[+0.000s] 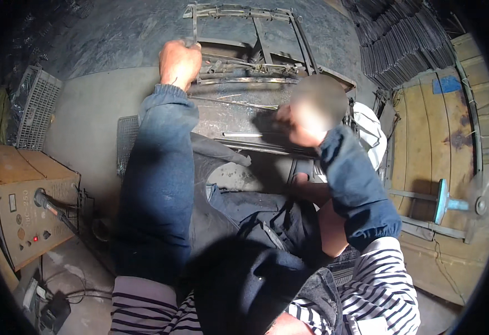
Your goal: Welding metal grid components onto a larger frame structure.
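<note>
My left hand (179, 62) is closed in a fist at the left side of a metal frame (262, 39), round the lower part of its upright bar. The frame, made of thin welded bars, lies over a low metal workbench (222, 114). My right hand (306, 133) is over the right part of the bench with its fingers curled in. A blurred patch covers much of that hand, and what it grips is hidden. Left of it, a thin bright rod (243, 134) lies on the bench. Dark blue sleeve covers are on both my forearms.
An orange-topped welding machine (38, 206) with a cable stands at the left, near a grey plastic crate (36, 109). Stacked metal parts (403, 42) are at the far right. Below them are yellow panels (431, 123) and a blue-headed clamp-like fixture (445, 202).
</note>
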{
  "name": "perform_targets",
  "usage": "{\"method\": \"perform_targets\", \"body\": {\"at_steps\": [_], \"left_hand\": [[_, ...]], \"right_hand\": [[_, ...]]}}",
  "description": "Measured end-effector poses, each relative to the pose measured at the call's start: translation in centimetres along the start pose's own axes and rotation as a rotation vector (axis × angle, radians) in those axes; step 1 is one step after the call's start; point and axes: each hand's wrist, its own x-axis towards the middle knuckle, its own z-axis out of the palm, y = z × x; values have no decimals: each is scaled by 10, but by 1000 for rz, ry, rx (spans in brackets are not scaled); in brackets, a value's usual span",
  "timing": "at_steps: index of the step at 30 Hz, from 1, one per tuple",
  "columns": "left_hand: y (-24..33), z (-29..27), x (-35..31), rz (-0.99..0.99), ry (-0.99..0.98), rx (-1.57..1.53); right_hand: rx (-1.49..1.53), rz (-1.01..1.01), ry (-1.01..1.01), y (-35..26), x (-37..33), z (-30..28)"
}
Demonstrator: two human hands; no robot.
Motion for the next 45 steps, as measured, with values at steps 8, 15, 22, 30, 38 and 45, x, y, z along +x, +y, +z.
{"method": "perform_targets", "body": {"at_steps": [8,15,22,30,38,45], "left_hand": [[6,-4,-13,-30,-38,-63],[9,-19,-20,10,21,-14],[18,-14,-21,-3,-11,-80],[29,-23,-28,-8,-30,-56],[19,-17,-24,9,-67,-28],[4,-4,-7,-20,-30,0]], "right_hand": [[-177,164,-234,-7,-24,44],[-60,206,185,-14,30,-51],[-244,442,216,79,94,-92],[-217,446,165,105,123,-65],[-298,237,287,75,103,-75],[-58,130,-205,-27,21,23]]}}
